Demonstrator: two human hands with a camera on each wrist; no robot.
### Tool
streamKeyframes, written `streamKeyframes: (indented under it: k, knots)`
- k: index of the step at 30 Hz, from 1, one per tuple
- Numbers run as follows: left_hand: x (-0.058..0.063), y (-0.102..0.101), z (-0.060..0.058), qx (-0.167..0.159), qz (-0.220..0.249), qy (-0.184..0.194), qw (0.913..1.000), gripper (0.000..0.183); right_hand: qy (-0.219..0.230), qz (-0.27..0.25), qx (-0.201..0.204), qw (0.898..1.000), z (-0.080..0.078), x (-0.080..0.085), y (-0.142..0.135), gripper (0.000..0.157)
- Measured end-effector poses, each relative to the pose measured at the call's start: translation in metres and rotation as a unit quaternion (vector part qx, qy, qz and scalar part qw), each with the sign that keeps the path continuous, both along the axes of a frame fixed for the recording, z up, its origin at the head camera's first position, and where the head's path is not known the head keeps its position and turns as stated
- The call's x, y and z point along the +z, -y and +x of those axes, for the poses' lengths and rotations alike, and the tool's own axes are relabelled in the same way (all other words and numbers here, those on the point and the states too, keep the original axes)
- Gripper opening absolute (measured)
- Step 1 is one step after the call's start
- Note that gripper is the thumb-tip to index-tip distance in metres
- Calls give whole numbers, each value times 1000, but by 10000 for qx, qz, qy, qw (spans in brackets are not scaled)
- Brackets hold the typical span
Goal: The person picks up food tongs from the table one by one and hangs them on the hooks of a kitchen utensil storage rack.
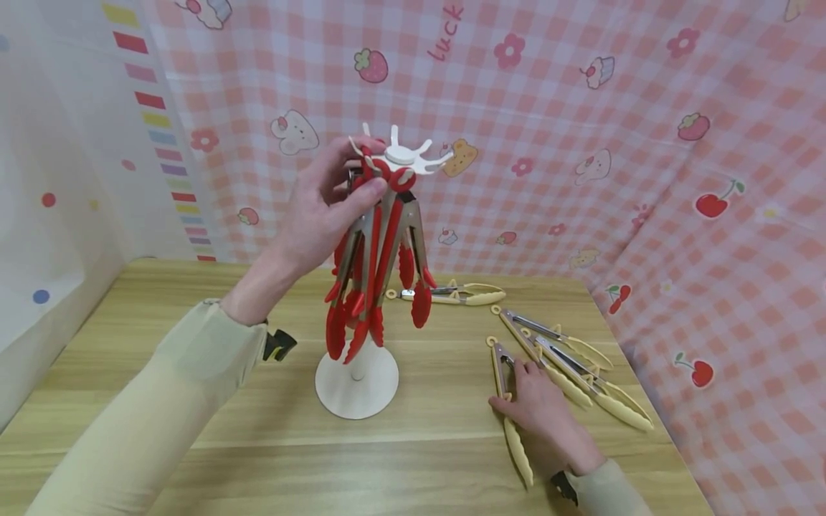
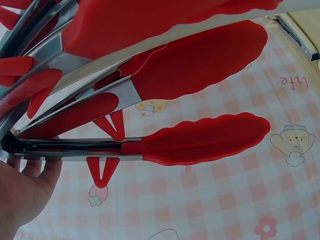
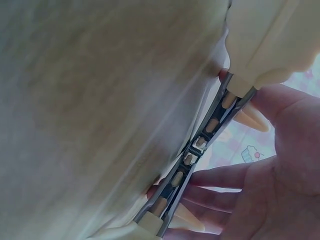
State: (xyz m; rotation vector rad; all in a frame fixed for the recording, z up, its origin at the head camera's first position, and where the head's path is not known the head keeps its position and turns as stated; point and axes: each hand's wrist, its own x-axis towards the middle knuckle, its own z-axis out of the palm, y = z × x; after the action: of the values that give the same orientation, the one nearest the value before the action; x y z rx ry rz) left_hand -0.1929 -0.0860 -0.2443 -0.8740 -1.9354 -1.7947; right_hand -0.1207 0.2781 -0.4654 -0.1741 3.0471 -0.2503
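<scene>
Several red-tipped tongs (image 1: 421, 304) hang by their rings from the hooks of a white rotating-style stand (image 1: 401, 154). My left hand (image 1: 316, 208) pinches the ring end of one pair at the hooks, thumb in front; that ring is partly hidden. The left wrist view shows red silicone heads (image 2: 205, 140) beyond the fingers. On the table at the right, my right hand (image 1: 548, 408) grips yellow tongs (image 1: 518, 451) around the middle. In the right wrist view, thumb and fingers lie on either side of these tongs' metal arms (image 3: 200, 142).
More yellow tongs (image 1: 626, 408) lie just right of my right hand, and another yellow pair (image 1: 480, 297) lies behind the stand. The stand's round white base (image 1: 357, 401) rests on the wooden table (image 1: 258, 444). A pink checked cloth (image 1: 516, 201) hangs behind and at the right.
</scene>
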Motion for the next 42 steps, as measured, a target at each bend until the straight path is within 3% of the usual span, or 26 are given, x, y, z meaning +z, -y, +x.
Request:
streamKeyframes:
  k: [13,20,25,34,42]
  knots:
    - [1,-1,0,-20,9,6,10000,42,-71,-77,262,9996,-1,4,-8,85]
    - [0,-1,0,-17,-4,-8,10000,42,-160,-180,528,9983,-3,2,-15,68]
    - [1,-1,0,-3,-19,16,10000,41,-260,-216,667,9972,-2,4,-15,73]
    - [0,-1,1,13,-21,29,10000,41,-479,-727,686,9938,4,17,-5,79]
    - [0,0,0,9,-4,22,10000,42,-1195,-1470,759,9790,2,26,7,80]
